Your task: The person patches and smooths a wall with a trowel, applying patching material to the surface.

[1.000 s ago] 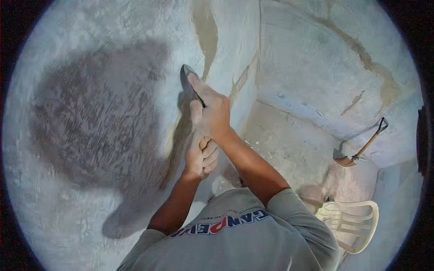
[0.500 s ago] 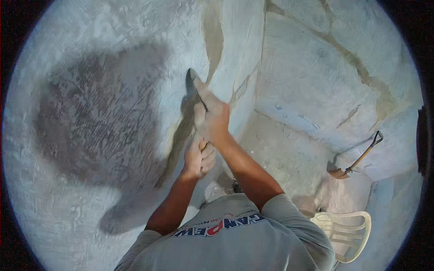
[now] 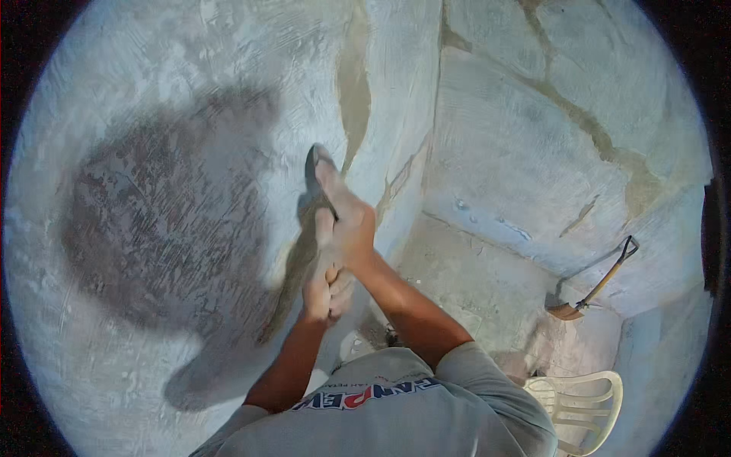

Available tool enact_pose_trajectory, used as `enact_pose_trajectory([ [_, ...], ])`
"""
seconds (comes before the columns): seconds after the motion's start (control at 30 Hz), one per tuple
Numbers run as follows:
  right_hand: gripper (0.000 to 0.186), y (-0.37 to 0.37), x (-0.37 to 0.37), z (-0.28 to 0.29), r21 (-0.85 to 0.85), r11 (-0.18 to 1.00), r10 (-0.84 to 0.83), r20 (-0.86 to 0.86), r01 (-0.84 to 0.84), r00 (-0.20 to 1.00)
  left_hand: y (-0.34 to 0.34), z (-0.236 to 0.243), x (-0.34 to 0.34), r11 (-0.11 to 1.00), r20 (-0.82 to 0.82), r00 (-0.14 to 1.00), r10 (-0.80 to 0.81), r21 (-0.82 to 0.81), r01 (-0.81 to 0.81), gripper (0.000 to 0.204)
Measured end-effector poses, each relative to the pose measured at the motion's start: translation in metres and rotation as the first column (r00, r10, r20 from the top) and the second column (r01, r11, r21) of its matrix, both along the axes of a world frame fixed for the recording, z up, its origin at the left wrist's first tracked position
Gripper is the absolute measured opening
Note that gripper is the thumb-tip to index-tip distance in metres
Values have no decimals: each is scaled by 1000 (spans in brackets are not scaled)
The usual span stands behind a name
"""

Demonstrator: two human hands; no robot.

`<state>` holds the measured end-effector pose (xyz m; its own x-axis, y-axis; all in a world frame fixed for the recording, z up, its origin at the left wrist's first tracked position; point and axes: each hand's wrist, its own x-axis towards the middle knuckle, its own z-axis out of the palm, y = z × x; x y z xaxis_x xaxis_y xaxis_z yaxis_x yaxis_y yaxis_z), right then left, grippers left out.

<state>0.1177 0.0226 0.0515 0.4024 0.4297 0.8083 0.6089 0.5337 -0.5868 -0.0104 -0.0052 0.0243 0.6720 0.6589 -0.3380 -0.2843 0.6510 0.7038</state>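
A trowel lies with its dark blade flat against the grey plastered wall, next to a brown bare strip at the wall's corner. My right hand lies stretched along the back of the blade and presses it to the wall. Just below, my left hand is closed around the trowel's wooden handle. A large darker, damp-looking patch of plaster spreads to the left of the trowel.
A shovel leans against the far wall at the right. A white plastic chair stands at the lower right on the rough concrete floor. The side wall shows brown cracks or seams.
The view has tilted a little, so everything sits lower in the picture. Both hands stay on the trowel at about the same spot beside the corner.
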Motion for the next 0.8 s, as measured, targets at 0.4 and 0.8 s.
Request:
enact_pose_trajectory([
  [0.4, 61, 11, 13, 6, -62, 998, -28, -45, 25, 999, 15, -10, 7, 999, -35, 999, -32, -39, 30, 50],
  [0.8, 61, 15, 17, 13, -53, 998, -19, -34, 17, 999, 20, -7, 18, 1000, -41, 999, 21, 10, -21, 58],
])
